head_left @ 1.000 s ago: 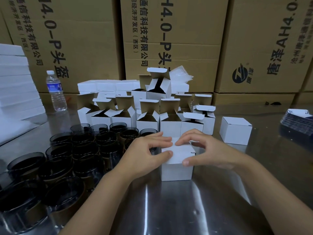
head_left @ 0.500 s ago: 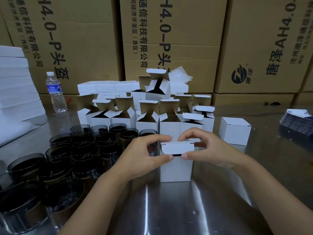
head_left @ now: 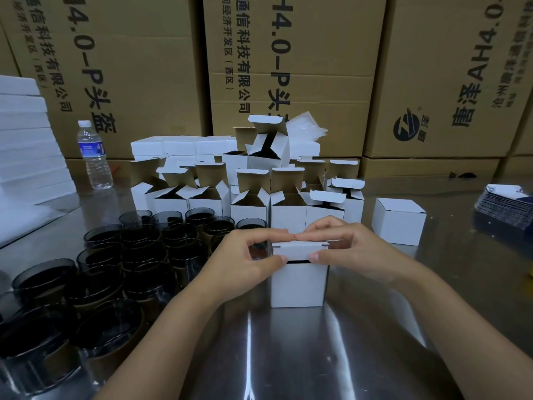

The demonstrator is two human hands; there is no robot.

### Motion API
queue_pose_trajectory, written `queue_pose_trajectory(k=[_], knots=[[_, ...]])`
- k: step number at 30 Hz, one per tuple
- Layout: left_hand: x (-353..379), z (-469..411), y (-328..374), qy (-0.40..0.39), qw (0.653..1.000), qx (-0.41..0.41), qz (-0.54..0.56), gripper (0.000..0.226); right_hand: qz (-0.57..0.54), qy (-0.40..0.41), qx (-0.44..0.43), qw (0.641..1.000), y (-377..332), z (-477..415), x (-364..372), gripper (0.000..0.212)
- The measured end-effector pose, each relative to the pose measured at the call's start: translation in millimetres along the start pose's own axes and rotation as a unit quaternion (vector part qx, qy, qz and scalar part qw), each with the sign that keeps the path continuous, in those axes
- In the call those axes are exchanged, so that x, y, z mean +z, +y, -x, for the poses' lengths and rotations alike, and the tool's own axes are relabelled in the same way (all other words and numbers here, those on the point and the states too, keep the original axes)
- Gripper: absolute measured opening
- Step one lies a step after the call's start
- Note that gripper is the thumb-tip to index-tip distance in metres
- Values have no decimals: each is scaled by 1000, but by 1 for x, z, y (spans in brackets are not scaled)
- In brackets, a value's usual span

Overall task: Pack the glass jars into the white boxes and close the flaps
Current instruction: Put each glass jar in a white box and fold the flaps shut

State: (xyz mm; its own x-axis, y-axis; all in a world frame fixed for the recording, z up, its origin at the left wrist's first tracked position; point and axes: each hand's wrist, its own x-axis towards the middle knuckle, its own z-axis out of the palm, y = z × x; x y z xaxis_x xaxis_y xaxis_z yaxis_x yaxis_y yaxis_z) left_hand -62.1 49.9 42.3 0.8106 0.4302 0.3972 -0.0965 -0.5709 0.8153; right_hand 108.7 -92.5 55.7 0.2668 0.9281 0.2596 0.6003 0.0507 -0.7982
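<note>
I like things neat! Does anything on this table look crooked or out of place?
One open white box sits perched atop the other open boxes at the back, alone up there. The near box just isn't closed yet: a dark gap shows under its lid flap. Nothing looks spilled or broken.

On the steel worktop (head_left: 288, 356), a small white cardboard box (head_left: 298, 284) stood at centre. Dark glass jars (head_left: 138, 255) clustered at nine o'clock, open white cardboard boxes (head_left: 248, 209) at twelve, a closed white cardboard box (head_left: 399, 222) at two and a clear plastic water bottle (head_left: 93, 157) at eleven.
</note>
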Motion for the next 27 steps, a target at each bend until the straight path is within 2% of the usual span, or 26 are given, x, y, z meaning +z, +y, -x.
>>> queue_pose_trajectory(k=[11,16,20,27], knots=[[-1,-2,0,-14,1000,-17,-15,36,6,-10,-2,1000,-3,2,-1,35],[-1,-1,0,-20,1000,-5,-15,28,-3,-7,9,1000,-7,3,1,18],[0,-2,3,-11,1000,-16,23,31,4,12,20,1000,-7,1,3,21],[0,-3,1,-19,1000,-13,0,33,19,15,19,1000,-6,1,3,17]])
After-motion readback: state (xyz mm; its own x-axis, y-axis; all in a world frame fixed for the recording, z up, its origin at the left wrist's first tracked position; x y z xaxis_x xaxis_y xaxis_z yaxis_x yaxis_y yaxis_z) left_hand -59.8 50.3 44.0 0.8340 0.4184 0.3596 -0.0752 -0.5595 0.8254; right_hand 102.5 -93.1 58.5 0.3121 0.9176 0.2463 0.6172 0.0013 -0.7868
